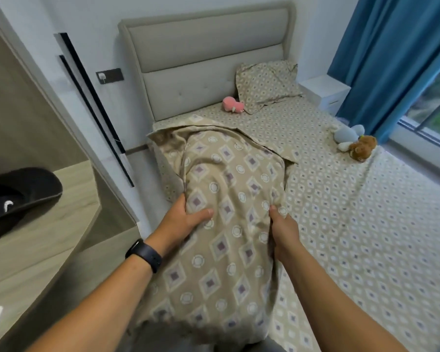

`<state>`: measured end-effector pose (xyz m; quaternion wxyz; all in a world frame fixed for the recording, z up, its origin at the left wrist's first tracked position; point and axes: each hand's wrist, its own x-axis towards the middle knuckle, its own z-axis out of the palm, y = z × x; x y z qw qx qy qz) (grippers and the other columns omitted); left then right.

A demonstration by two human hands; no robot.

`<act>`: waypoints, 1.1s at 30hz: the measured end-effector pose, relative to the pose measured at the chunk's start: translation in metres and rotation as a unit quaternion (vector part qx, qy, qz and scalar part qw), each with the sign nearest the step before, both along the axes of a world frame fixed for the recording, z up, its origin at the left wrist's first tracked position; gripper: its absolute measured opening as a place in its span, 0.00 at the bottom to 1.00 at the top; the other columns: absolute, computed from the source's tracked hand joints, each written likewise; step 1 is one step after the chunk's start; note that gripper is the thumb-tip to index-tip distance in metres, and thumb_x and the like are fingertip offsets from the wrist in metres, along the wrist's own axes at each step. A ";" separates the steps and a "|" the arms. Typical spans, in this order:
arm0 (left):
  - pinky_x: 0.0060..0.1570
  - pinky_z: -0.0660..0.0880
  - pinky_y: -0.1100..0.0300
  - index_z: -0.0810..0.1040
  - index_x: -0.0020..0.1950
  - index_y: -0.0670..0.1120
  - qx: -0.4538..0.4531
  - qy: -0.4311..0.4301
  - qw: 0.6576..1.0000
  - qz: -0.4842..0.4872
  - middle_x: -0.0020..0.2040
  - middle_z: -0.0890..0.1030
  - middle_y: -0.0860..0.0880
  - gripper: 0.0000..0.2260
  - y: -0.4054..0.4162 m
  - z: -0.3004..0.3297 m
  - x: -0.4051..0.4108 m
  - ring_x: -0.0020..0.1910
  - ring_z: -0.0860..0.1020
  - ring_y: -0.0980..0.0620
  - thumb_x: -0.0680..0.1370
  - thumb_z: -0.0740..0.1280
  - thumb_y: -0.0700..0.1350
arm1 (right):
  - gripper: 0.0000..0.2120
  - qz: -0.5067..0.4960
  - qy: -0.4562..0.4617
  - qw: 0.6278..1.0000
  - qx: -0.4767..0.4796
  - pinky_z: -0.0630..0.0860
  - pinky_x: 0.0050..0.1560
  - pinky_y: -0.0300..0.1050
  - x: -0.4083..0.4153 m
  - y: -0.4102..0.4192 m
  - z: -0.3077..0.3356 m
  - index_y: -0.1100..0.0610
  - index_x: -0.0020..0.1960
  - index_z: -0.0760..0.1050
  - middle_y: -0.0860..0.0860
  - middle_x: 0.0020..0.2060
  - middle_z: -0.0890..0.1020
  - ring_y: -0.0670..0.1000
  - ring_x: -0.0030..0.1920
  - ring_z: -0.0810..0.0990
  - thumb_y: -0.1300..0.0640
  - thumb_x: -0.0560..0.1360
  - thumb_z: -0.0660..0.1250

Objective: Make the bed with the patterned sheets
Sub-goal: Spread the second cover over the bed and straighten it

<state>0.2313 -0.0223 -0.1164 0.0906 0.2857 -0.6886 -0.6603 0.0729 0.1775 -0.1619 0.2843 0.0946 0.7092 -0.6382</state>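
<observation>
Now left hand (186,219) and right hand (283,232) both grip the patterned pillow (229,212) over the bed sheet (353,224)

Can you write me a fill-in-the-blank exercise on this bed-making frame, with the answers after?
1. Both hands, the left hand and the right hand, grip the beige diamond-patterned ____.
2. The pink plush toy lies beside the patterned pillow near the padded beige ____.
3. The curtain by the window is ____ in colour.
4. A black ____ sits on the left wrist.

Answers: pillow; headboard; blue; watch
</observation>
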 end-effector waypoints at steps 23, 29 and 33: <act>0.53 0.78 0.58 0.75 0.68 0.54 -0.019 -0.061 0.989 -0.132 0.58 0.84 0.55 0.22 -0.300 -0.041 -0.429 0.54 0.83 0.55 0.75 0.75 0.46 | 0.25 -0.020 -0.074 0.996 0.055 0.79 0.58 0.54 -0.302 -0.243 -0.037 0.50 0.66 0.77 0.46 0.57 0.84 0.51 0.57 0.82 0.37 0.76 0.68; 0.51 0.78 0.61 0.75 0.65 0.55 -0.033 -0.075 0.987 -0.141 0.56 0.83 0.57 0.19 -0.389 -0.024 -0.487 0.52 0.82 0.57 0.76 0.74 0.43 | 0.16 -0.033 -0.085 0.995 0.034 0.77 0.62 0.56 -0.348 -0.327 -0.031 0.47 0.61 0.77 0.47 0.57 0.84 0.52 0.57 0.82 0.40 0.79 0.67; 0.54 0.78 0.57 0.75 0.62 0.59 -0.033 -0.073 0.986 -0.145 0.56 0.84 0.57 0.18 -0.415 -0.019 -0.505 0.52 0.83 0.56 0.77 0.74 0.43 | 0.21 -0.042 -0.076 0.996 0.037 0.77 0.58 0.51 -0.366 -0.359 -0.025 0.50 0.69 0.75 0.46 0.58 0.83 0.51 0.57 0.81 0.40 0.80 0.65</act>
